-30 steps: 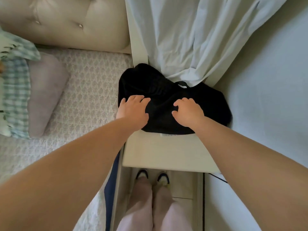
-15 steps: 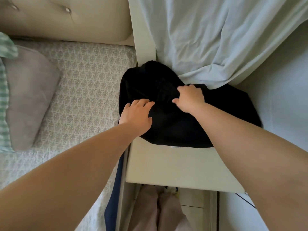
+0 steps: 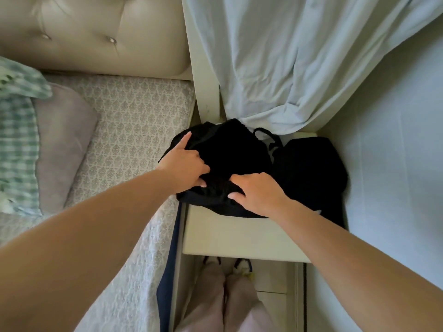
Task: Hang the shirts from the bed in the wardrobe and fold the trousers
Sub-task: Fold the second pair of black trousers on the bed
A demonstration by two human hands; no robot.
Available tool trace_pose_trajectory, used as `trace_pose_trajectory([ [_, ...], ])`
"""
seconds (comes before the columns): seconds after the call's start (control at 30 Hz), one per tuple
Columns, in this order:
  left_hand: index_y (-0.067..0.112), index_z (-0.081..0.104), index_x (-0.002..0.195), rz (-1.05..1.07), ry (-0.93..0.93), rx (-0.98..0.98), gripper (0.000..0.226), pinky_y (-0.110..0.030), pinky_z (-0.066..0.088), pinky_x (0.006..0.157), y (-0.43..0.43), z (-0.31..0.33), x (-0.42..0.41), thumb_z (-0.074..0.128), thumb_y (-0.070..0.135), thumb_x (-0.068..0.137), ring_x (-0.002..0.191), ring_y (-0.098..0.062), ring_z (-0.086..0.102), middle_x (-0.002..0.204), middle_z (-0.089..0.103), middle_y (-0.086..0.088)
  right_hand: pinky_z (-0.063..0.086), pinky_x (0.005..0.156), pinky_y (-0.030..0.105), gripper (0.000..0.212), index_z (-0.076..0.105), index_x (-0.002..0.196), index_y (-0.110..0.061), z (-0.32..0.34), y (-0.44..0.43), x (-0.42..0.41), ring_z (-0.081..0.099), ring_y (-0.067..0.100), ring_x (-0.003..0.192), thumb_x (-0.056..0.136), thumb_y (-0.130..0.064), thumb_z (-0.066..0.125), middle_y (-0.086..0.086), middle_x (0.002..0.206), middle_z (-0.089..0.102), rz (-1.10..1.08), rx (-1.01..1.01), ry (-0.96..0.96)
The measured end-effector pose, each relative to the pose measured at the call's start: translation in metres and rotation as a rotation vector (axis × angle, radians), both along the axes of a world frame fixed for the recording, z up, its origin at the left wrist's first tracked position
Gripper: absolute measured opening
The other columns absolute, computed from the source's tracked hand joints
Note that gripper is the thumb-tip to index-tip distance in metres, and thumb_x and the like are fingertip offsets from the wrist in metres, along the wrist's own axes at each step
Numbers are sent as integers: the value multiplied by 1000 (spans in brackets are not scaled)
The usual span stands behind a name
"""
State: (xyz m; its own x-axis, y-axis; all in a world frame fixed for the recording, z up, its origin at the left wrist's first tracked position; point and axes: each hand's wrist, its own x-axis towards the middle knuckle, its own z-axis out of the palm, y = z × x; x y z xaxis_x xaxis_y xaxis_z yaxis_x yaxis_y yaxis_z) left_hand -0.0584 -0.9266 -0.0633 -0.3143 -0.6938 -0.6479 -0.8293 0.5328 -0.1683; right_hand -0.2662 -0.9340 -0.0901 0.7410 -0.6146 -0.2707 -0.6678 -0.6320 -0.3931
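Now both hands are on the black garment (image 3: 239,152), bunched on the cream bedside table (image 3: 239,236) just beside the bed (image 3: 134,130): left hand (image 3: 184,166) pinches a fold at its near-left edge, index finger stretched out, right hand (image 3: 259,192) clutches the cloth alongside, pale blue curtain (image 3: 287,68) draping onto its far side

Soft, even daylight, probably through the pale curtain (image 3: 287,56); the black garment (image 3: 230,149) is a detailless blob, and the checked cloth (image 3: 16,130) at left is smeary.
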Motion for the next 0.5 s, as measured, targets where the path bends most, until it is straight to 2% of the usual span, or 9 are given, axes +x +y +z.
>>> trace_pose_trajectory([
  [0.1, 28, 50, 125, -30, -16, -7, 51, -38, 23, 113, 13, 28, 4, 31, 63, 93, 109, -16, 58, 111, 63, 8, 38, 66, 27, 31, 61, 109, -22, 17, 2, -21, 61, 22, 89, 87, -43, 56, 0, 91, 66, -15, 158, 137],
  [0.17, 26, 50, 119, -92, -19, -34, 53, -33, 38, 99, 27, 46, 5, 27, 64, 92, 95, -17, 61, 100, 62, 9, 38, 71, 28, 25, 64, 103, -21, 28, 3, -37, 59, 22, 95, 87, -39, 55, -1, 90, 62, 40, 213, 276],
  [0.27, 23, 50, 112, -129, 15, -103, 50, -29, 40, 89, 52, 72, 7, 22, 61, 95, 87, -18, 60, 92, 55, 8, 32, 85, 32, 32, 63, 110, -27, 43, 1, -59, 48, 19, 105, 86, -46, 50, -3, 102, 60, 184, 95, 478],
  [0.37, 24, 50, 110, -87, 62, -158, 47, -29, 40, 92, 78, 99, 14, 20, 59, 96, 88, -16, 59, 94, 56, 9, 30, 96, 33, 47, 56, 125, -33, 61, -1, -78, 42, 16, 113, 82, -53, 50, -5, 114, 58, 261, 30, 591],
  [0.43, 26, 51, 110, -37, 88, -176, 44, -29, 37, 96, 94, 117, 24, 22, 57, 97, 92, -14, 58, 97, 57, 11, 19, 111, 36, 59, 46, 135, -32, 74, 2, -86, 37, 16, 126, 80, -52, 53, -2, 127, 53, 271, 33, 628],
  [0.5, 27, 52, 108, -3, 92, -205, 41, -27, 34, 97, 111, 136, 38, 24, 56, 97, 93, -11, 57, 98, 57, 12, 8, 116, 37, 62, 41, 138, -31, 87, 10, -93, 36, 15, 129, 80, -48, 55, 0, 129, 53, 285, 13, 643],
])
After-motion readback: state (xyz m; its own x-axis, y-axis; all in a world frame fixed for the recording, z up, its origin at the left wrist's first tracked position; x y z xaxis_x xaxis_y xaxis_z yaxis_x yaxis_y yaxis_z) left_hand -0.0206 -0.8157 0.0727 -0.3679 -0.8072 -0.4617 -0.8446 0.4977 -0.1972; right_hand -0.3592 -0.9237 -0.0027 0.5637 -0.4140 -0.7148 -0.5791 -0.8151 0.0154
